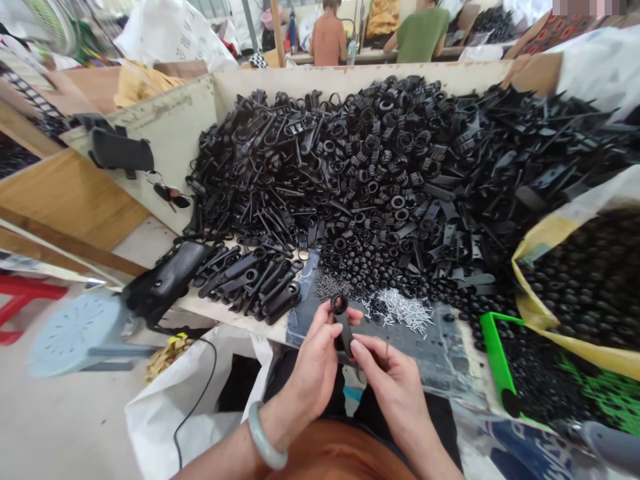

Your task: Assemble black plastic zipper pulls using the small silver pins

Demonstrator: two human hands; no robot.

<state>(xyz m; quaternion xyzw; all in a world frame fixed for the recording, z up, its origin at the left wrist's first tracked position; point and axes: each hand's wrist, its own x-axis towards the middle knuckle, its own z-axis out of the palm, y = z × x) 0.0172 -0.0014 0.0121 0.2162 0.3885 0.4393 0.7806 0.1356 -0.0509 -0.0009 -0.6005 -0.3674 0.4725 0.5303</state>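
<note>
Between my hands is a black plastic part with a ring at its upper end (343,328), held above the front edge of the bench. My left hand (316,357) wraps its fingers and thumb around it from the left. The thumb and fingers of my right hand (393,373) pinch its lower end. Just beyond the hands lie a heap of silver metal pins (403,309) and a patch of tiny dark pieces (333,285). Similar ringed black parts (255,277) lie in a row to the left.
A large pile of black plastic parts (350,153) fills the walled bench. On the right are a yellow-edged sack of black balls (590,273) and a green tray (495,353). A blue-grey stool (75,330) stands left. Two people (327,33) work at the back.
</note>
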